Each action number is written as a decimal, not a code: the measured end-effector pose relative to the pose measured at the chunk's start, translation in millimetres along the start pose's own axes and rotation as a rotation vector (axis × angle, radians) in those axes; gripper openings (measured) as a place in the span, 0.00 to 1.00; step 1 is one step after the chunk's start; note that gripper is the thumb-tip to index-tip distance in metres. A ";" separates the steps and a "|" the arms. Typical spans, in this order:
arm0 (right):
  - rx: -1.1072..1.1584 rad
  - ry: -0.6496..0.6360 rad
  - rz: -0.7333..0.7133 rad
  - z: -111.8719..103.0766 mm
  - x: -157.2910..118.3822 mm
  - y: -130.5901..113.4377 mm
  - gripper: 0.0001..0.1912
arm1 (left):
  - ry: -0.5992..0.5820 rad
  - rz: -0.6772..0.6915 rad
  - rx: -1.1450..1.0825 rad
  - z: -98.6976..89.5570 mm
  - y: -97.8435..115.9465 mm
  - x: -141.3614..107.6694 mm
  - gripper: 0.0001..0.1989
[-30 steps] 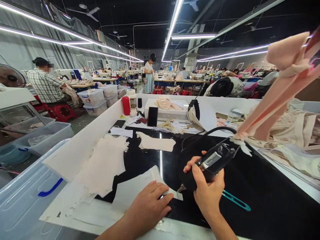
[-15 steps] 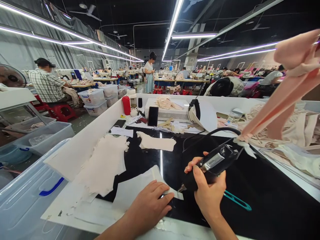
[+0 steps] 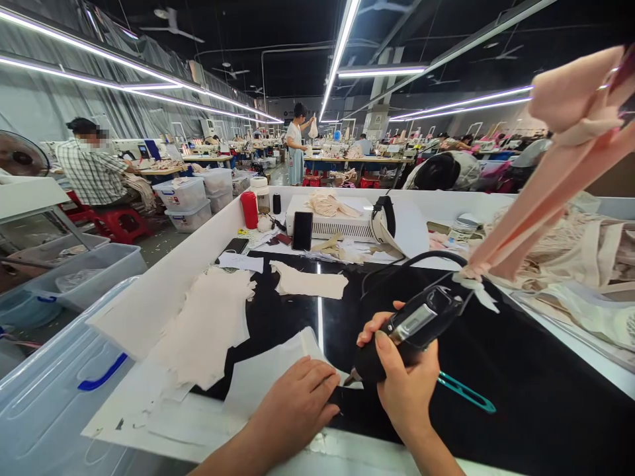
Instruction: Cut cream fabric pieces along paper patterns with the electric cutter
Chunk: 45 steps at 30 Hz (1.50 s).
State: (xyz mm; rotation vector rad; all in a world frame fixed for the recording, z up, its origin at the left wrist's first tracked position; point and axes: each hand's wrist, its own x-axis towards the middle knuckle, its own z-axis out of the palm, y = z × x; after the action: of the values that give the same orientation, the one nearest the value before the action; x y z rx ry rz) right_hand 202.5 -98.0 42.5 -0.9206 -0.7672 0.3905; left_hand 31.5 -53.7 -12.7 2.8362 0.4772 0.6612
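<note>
My right hand (image 3: 404,370) is wrapped round a black handheld tool (image 3: 409,330) with a silver plate, its metal tip low over a white curved piece (image 3: 268,373). The tool hangs from pink cloth strips (image 3: 536,198). My left hand (image 3: 297,400) lies on that piece, its fingers stretched toward the tip and slightly bent. Whether the tip touches the piece is too small to tell. A stack of cream fabric pieces (image 3: 208,330) lies at the left, and one more cream piece (image 3: 312,281) is behind on the black surface (image 3: 496,370).
A teal tool (image 3: 466,391) lies right of my right hand. Further back are a phone (image 3: 302,230), a red cylinder (image 3: 249,210), a white machine (image 3: 342,228) and scraps. Fabric (image 3: 580,244) is heaped at the right. Other people sit or stand in the background.
My right hand and the tool have moved slightly left, bringing the tip closer to my left fingers. The pink strips have shifted left too. A standing person has raised a white bag.
</note>
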 end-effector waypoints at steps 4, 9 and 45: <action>0.004 -0.019 -0.005 1.3 -2.5 3.5 0.21 | 0.002 -0.002 -0.009 -0.9 1.7 0.8 0.21; 0.001 -0.013 -0.003 -0.9 -1.9 3.4 0.21 | -0.014 0.000 -0.024 1.0 1.1 0.3 0.20; -0.110 0.051 -0.084 -15.4 4.6 -1.9 0.21 | 0.005 0.081 0.016 -6.5 -4.6 -1.5 0.13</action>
State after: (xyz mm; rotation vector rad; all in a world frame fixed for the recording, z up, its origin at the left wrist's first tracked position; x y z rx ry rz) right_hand 216.9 -105.0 40.3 -0.9944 -0.7835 0.2517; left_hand 26.0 -49.2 -8.7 2.8826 0.3719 0.6820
